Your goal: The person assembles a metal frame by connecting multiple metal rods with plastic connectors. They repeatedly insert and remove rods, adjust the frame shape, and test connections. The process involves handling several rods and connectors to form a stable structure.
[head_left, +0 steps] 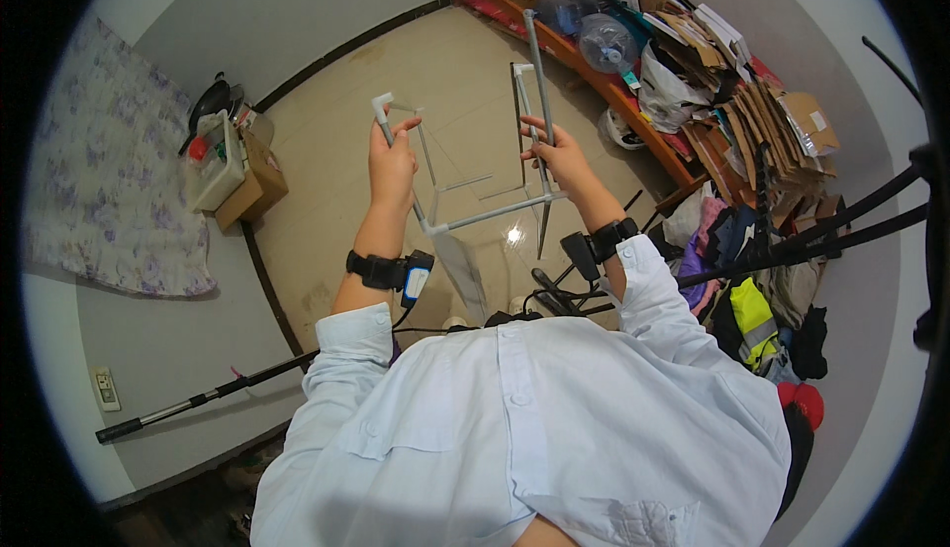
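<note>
A frame of thin grey pipes (pixel 492 214) with white corner joints is held up in front of me, above the tiled floor. My left hand (pixel 393 159) grips its left side pipe, just below a white elbow joint (pixel 382 101). On the other side, my right hand (pixel 560 158) has its fingers round upright pipes, below another white joint (pixel 522 70). One long grey pipe (pixel 534 42) reaches past the right hand toward the far side. Thinner rods of the frame show lower down, between the hands. Each wrist wears a black strap with a small device.
At the right, a wooden bed frame (pixel 633 121) carries flattened cardboard (pixel 762 121), clear plastic jugs (pixel 607 44) and bags. Clothes (pixel 772 290) lie heaped nearer me, beside black stand poles (pixel 851 230). A cardboard box (pixel 259 179) and a floral curtain (pixel 109 161) are at the left.
</note>
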